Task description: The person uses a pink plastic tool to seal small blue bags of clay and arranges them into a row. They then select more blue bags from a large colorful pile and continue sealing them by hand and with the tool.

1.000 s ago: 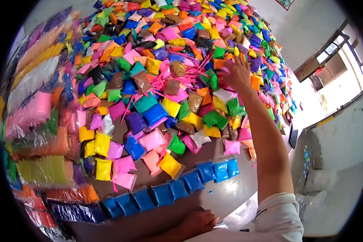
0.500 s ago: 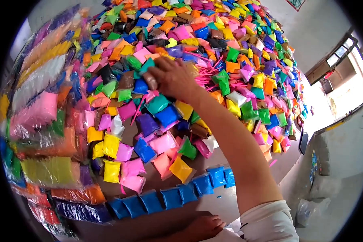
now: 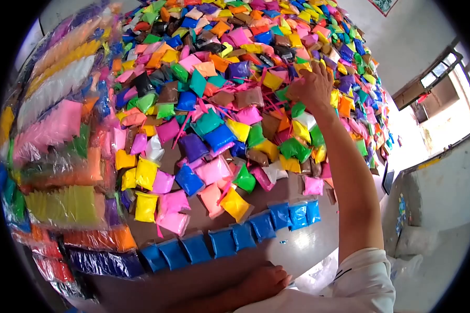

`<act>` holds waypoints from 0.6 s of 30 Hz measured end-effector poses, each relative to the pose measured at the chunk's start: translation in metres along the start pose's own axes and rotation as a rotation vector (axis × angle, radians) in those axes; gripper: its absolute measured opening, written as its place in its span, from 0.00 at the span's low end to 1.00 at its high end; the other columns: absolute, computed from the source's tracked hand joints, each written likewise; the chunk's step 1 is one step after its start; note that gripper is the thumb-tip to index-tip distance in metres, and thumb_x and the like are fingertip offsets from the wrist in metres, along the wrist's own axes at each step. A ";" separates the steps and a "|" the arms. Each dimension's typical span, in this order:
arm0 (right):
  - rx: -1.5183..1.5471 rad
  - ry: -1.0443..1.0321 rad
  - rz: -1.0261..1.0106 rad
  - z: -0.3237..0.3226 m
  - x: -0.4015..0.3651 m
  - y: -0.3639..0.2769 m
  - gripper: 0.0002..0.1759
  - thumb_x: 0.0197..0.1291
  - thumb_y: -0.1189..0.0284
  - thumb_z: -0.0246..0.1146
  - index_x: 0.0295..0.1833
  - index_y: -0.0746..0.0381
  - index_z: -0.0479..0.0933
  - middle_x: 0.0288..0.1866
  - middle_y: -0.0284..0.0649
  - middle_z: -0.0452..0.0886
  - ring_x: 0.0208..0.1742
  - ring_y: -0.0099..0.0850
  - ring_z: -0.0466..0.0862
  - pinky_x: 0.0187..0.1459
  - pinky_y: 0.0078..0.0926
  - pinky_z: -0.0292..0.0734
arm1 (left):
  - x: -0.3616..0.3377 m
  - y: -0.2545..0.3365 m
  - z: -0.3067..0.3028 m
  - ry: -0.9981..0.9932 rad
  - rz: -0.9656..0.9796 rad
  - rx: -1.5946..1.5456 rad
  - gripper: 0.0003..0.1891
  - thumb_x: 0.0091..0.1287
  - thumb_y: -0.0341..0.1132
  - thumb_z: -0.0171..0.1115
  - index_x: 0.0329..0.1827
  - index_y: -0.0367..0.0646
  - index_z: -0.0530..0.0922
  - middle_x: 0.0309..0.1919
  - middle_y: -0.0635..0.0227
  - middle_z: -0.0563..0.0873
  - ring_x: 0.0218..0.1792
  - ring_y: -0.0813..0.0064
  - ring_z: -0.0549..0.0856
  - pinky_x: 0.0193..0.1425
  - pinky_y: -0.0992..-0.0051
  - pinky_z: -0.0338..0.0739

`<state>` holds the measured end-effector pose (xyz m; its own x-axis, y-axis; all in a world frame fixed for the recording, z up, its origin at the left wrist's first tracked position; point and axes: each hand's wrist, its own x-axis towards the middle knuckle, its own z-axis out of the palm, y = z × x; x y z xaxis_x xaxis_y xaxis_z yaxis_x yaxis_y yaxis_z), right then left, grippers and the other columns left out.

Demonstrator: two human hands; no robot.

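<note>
My right hand (image 3: pixel 312 87) is stretched far over a large heap of small coloured packets (image 3: pixel 237 130). Its fingers are spread and reach down among yellow, green and orange packets on the heap's right side; their tips are partly hidden. At the table's near edge lies my left hand (image 3: pixel 269 280), its fingers curled in and no object showing in them. Between my left hand and the heap runs a curved row of blue packets (image 3: pixel 196 248), laid side by side. Pink strips (image 3: pixel 269 96) stick out of the heap left of my right hand.
Clear bags of sorted packets (image 3: pixel 62 208) are stacked along the left side. Bare grey-brown tabletop (image 3: pixel 297 245) shows near the row's right end. A dark flat object (image 3: pixel 387 180) stands at the table's right edge. Clear plastic (image 3: pixel 318 274) lies by my right sleeve.
My right hand has moved right across the heap, away from the teal and brown packets. More of the blue row's right end shows. My left hand stays near the edge.
</note>
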<state>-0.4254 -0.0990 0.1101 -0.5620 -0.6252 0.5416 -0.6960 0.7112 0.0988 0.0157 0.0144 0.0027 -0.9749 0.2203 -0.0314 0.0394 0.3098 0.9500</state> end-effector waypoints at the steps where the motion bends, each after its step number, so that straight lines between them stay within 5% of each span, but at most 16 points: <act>1: 0.052 -0.014 0.000 -0.006 -0.006 0.000 0.21 0.54 0.64 0.70 0.54 0.56 0.87 0.75 0.47 0.72 0.78 0.43 0.67 0.75 0.51 0.58 | -0.001 0.000 0.001 -0.015 -0.021 -0.018 0.13 0.74 0.42 0.60 0.37 0.41 0.85 0.38 0.56 0.90 0.39 0.56 0.91 0.52 0.58 0.86; 2: 0.134 0.118 -0.075 -0.004 -0.013 -0.001 0.19 0.54 0.65 0.71 0.52 0.58 0.87 0.70 0.48 0.76 0.73 0.44 0.73 0.72 0.50 0.64 | -0.002 0.002 0.000 -0.007 -0.030 -0.049 0.14 0.74 0.41 0.58 0.36 0.41 0.84 0.37 0.56 0.88 0.38 0.55 0.89 0.49 0.58 0.85; 7: 0.591 -0.064 -0.314 -0.042 -0.070 -0.069 0.23 0.54 0.61 0.74 0.55 0.58 0.83 0.66 0.51 0.78 0.66 0.50 0.77 0.66 0.52 0.71 | -0.002 0.006 0.001 -0.019 -0.087 0.005 0.13 0.72 0.41 0.61 0.35 0.41 0.83 0.34 0.52 0.87 0.36 0.52 0.88 0.45 0.57 0.84; 13: 0.563 -0.111 -0.788 -0.041 -0.144 -0.111 0.30 0.59 0.48 0.68 0.62 0.55 0.79 0.72 0.51 0.71 0.71 0.53 0.72 0.69 0.60 0.65 | -0.007 -0.002 0.011 0.149 0.043 0.006 0.12 0.71 0.39 0.62 0.31 0.42 0.79 0.31 0.54 0.84 0.33 0.52 0.85 0.39 0.55 0.82; 18: 0.349 -0.022 -0.669 -0.014 -0.132 -0.048 0.26 0.56 0.47 0.69 0.53 0.54 0.84 0.70 0.52 0.72 0.75 0.52 0.67 0.75 0.58 0.58 | -0.006 0.001 0.009 0.189 0.038 0.006 0.12 0.71 0.39 0.63 0.31 0.42 0.79 0.32 0.57 0.83 0.33 0.52 0.85 0.37 0.59 0.81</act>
<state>-0.3115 -0.0463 0.0460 0.0243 -0.8967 0.4420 -0.9911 0.0365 0.1284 0.0238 0.0214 0.0014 -0.9965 0.0543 0.0639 0.0776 0.3106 0.9474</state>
